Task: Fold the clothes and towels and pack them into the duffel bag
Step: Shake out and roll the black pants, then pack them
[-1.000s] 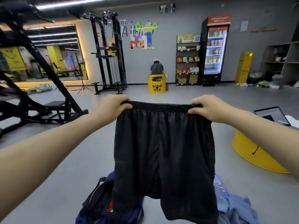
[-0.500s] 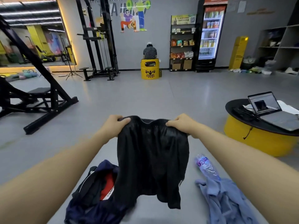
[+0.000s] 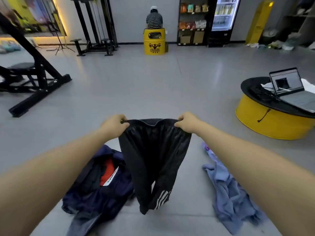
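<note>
Black shorts (image 3: 153, 160) with white stripes at one hem hang in the air in front of me. My left hand (image 3: 113, 125) grips the left end of the waistband and my right hand (image 3: 187, 122) grips the right end. Below and to the left, a navy duffel bag (image 3: 95, 189) lies open on the floor with something red and white inside. A crumpled blue-grey garment (image 3: 228, 189) lies on the floor at the right, partly behind my right forearm. The shorts hide the floor between the bag and that garment.
A plastic water bottle (image 3: 208, 149) lies by the blue-grey garment. At the right stands a low yellow round table (image 3: 265, 123) with a laptop (image 3: 289, 89). Black gym frames (image 3: 32, 77) stand at the left. Far off, a person (image 3: 154, 18) sits behind a yellow bin.
My hands have lowered the shorts and drawn closer together, so the waistband sags between them. My view has tilted down, showing more of the bag and floor.
</note>
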